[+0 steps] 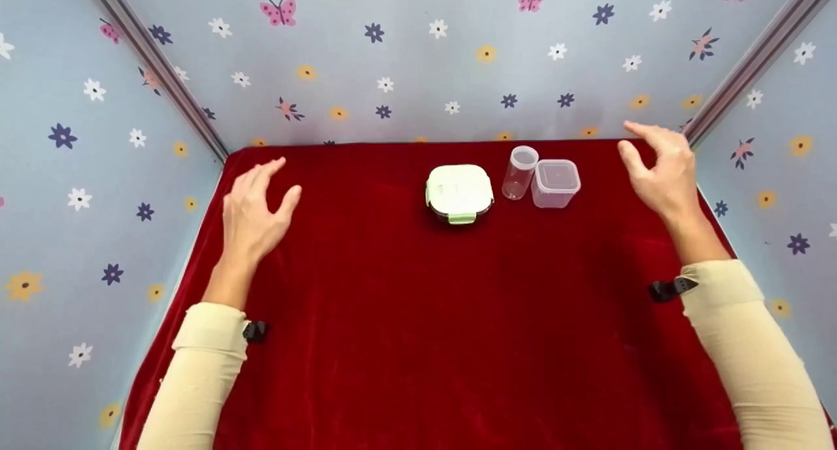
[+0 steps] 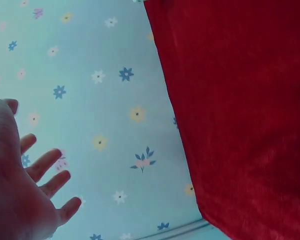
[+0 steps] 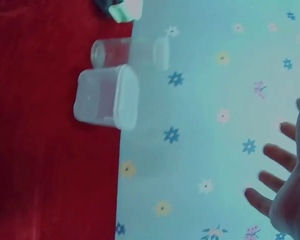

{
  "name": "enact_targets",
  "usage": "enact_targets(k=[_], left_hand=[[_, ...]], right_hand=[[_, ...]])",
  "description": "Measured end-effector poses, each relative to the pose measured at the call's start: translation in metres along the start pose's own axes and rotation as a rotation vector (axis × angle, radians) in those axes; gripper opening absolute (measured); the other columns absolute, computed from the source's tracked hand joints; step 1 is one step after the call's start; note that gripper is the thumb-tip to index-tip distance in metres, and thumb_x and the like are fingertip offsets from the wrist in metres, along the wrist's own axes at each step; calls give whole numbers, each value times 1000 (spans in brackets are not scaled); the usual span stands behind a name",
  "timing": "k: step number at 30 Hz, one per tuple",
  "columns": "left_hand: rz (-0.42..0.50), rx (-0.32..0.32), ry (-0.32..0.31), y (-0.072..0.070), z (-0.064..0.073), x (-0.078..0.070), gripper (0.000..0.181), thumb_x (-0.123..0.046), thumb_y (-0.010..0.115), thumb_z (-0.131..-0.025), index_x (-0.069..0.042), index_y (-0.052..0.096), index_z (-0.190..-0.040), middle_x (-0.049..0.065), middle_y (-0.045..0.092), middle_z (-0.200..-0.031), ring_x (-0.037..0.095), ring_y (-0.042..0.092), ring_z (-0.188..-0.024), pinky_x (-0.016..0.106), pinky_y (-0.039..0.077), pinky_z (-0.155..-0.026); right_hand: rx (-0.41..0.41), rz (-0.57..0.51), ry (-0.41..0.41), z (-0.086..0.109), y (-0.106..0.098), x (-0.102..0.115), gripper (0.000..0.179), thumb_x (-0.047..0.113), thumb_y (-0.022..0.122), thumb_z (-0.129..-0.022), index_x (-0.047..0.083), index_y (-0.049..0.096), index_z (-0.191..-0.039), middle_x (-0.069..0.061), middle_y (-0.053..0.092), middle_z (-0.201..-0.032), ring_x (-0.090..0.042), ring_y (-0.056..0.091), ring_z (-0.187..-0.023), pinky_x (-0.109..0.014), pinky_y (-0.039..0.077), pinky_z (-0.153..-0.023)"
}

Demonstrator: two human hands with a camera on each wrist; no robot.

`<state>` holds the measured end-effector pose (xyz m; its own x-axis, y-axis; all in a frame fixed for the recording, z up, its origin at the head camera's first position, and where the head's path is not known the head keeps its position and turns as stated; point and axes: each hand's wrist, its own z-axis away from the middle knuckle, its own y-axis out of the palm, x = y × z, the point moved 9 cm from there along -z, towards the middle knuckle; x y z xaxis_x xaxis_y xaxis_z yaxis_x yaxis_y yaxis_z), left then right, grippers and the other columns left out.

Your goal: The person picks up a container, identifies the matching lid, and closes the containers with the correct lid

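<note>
My left hand (image 1: 254,211) hovers over the far left part of the red cloth, thumb apart from the fingers, holding nothing. In the left wrist view its fingers (image 2: 51,165) are spread. On the far right, my right hand (image 1: 664,169) is raised with thumb and fingers apart and nothing between them. Nearest to it stands a clear square plastic container (image 1: 556,183) with a lid. A clear cylindrical jar (image 1: 520,173) stands upright just left of that. Further left sits a lunch box (image 1: 460,193) with a pale green lid and green clips.
Red velvet cloth (image 1: 418,319) covers the table. Flower-patterned panels (image 1: 418,57) rise at the back and both sides, joined by metal corner posts (image 1: 163,77). Each sleeve carries a small black wrist device (image 1: 255,331).
</note>
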<state>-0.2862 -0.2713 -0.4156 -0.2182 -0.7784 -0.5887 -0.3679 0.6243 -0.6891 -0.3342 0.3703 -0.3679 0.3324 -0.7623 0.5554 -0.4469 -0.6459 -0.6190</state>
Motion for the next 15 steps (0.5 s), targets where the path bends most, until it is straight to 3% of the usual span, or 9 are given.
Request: enact_targets(k=[2,5,10,15], left_hand=[[-55,11,26,1,-1,0,61,-42,66,-107,-15,62,-162,19,58,-170,46,46,-163,78,33,-129],[-138,54,54,5,-2,2,67,-50,64,-106,-20,57,-166,17,49,-178,46,37,-169,82,27,-132],[-279,188,82,15,-2,8,76,-60,62,-105,-29,47,-172,16,33,-186,48,24,-174,87,20,-132],[-400,326,114,27,0,13,83,-67,60,-104,-32,39,-176,16,23,-189,50,14,-177,88,14,-133]], right_hand=[[21,28,-28,-1,2,-4,47,28,70,-107,10,72,-150,-25,71,-154,-51,55,-153,-59,37,-136],[83,96,-28,0,5,-11,59,40,68,-105,14,66,-158,-23,61,-166,-54,41,-164,-73,25,-139],[217,234,-24,4,11,-22,74,58,66,-102,26,56,-167,-17,47,-179,-51,27,-173,-84,20,-134],[329,356,-59,7,16,-27,88,69,70,-96,31,48,-172,-15,38,-184,-52,20,-175,-86,17,-134]])
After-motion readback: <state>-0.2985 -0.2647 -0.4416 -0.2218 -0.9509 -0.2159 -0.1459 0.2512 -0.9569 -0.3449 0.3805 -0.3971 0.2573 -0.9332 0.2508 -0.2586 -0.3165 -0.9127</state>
